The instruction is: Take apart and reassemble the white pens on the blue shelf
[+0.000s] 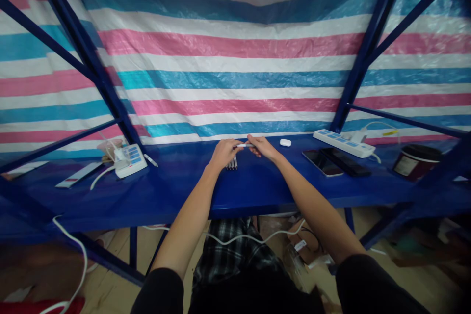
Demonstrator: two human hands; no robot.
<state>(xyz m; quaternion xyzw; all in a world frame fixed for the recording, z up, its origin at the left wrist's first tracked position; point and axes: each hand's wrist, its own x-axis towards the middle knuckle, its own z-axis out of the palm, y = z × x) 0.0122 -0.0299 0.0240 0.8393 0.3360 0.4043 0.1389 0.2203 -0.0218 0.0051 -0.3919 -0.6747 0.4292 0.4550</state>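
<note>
A slim white pen (241, 145) lies level between my hands, a little above the blue shelf surface. My left hand (222, 152) pinches its left end, and the fingers of my right hand (262, 147) close on its right end. Several similar pens (233, 163) rest side by side on the surface, just under and beside my left hand, which partly covers them. Just right of my right hand sits a small white earbud case (285, 142). My fingers hide both ends of the held pen.
A power strip (342, 143) and two dark phones (322, 163) lie on the right, near a dark cup (415, 161). On the left are another power strip (131, 161) and a marker-like white stick (150, 160). Blue metal posts (355, 73) flank a striped plastic sheet (235, 78).
</note>
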